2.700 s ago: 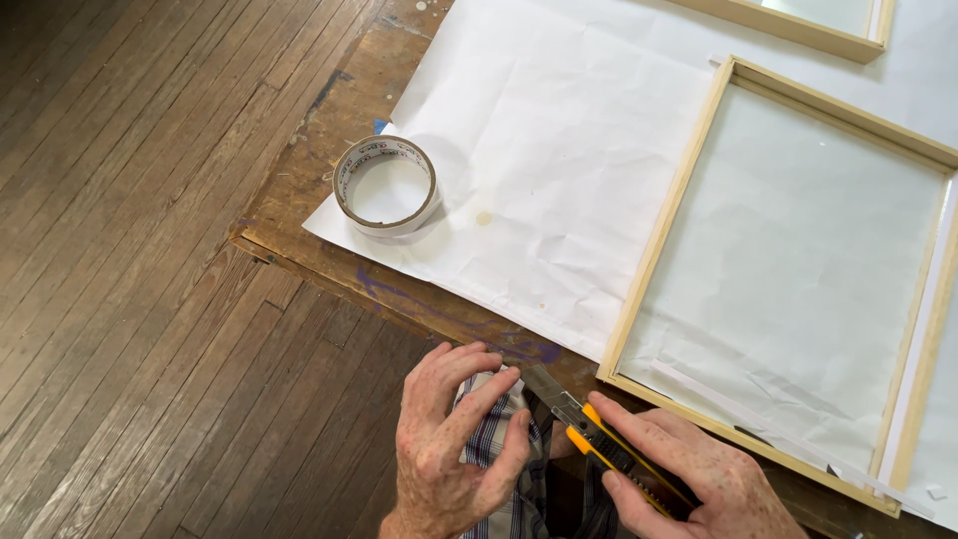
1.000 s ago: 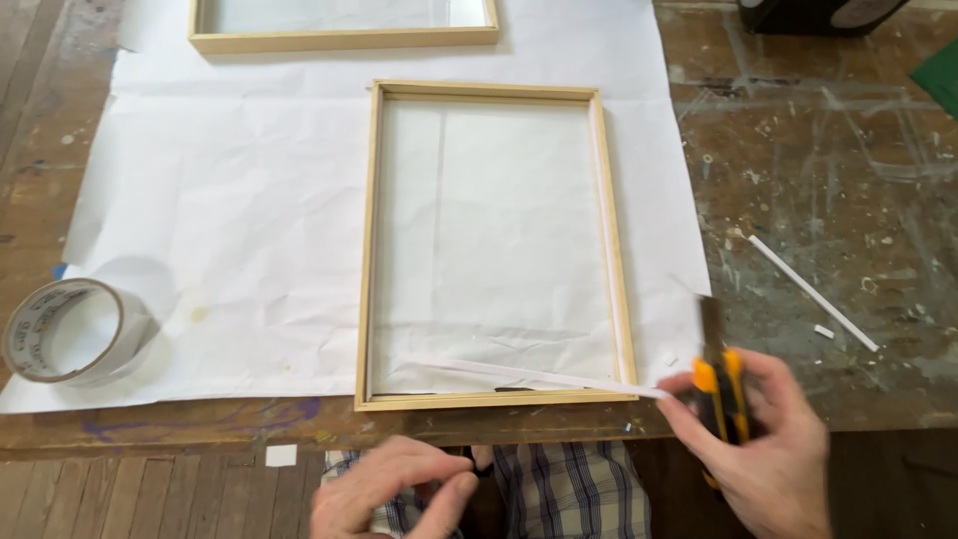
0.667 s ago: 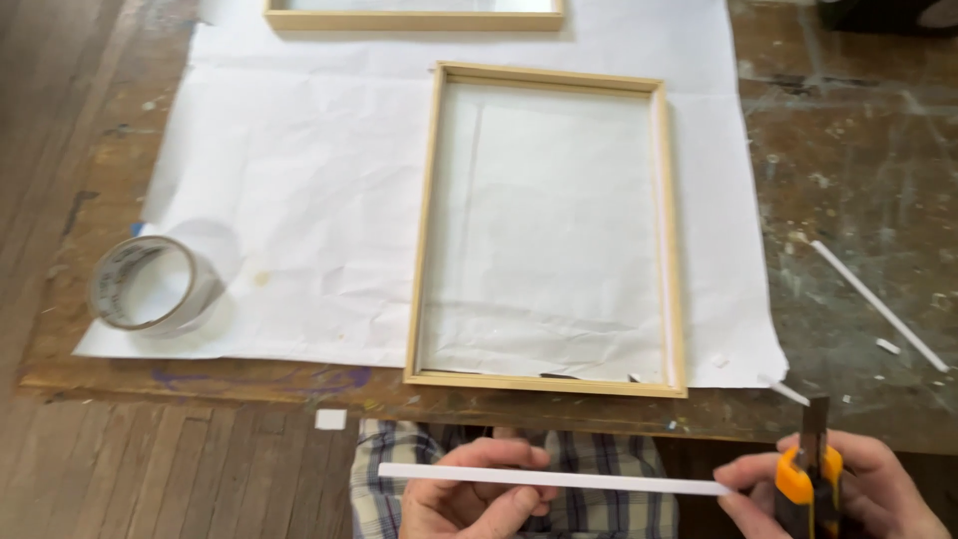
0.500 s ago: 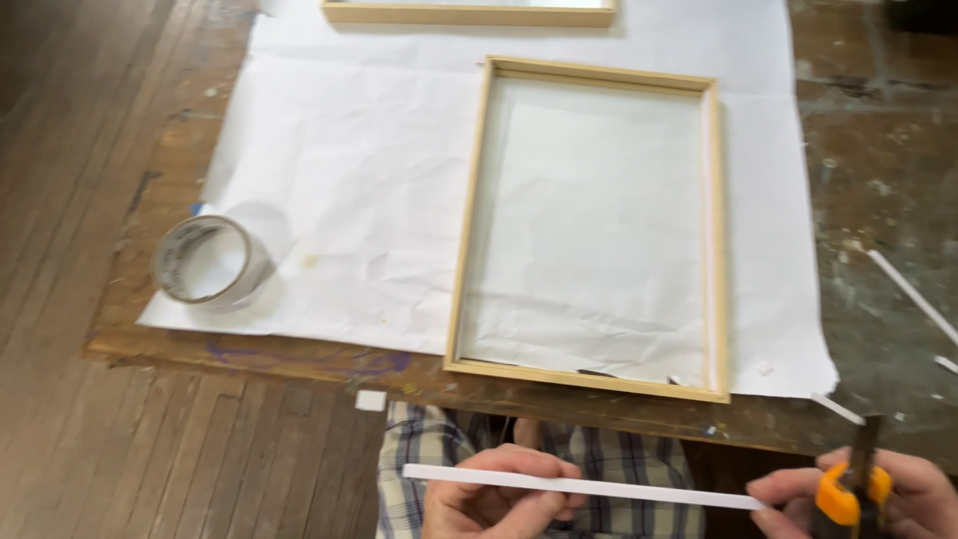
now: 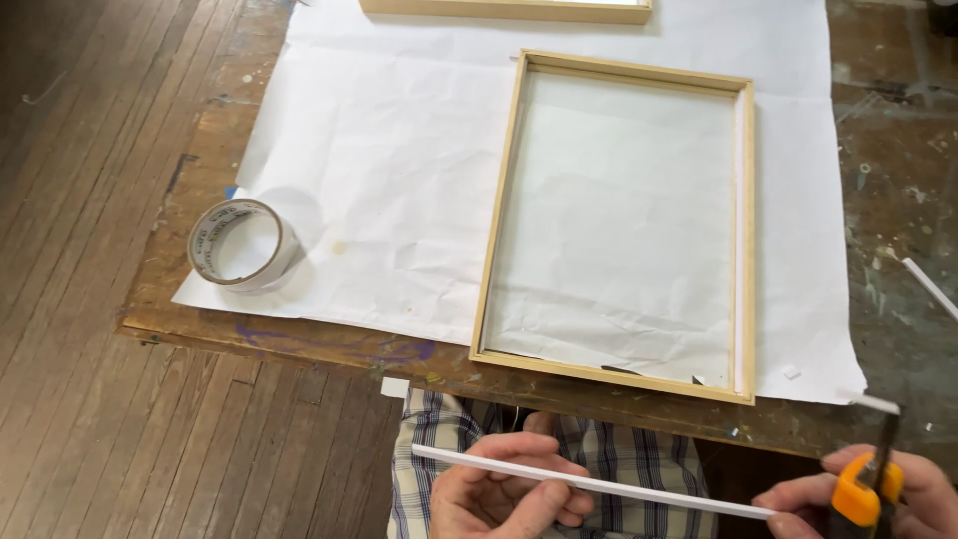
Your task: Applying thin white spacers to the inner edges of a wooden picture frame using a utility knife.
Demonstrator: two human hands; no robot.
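Head view. A thin white strip lies nearly level below the near edge of the bench, its long axis running left to right with the right end slightly lower. The left hand is closed on the strip near its left end, fingers curled over it. The right hand is clamped on an orange-and-black utility knife, blade end upward, and meets the strip's right end. On the bench, white paper carries a wooden frame, well apart from both hands; a tape roll sits to the left.
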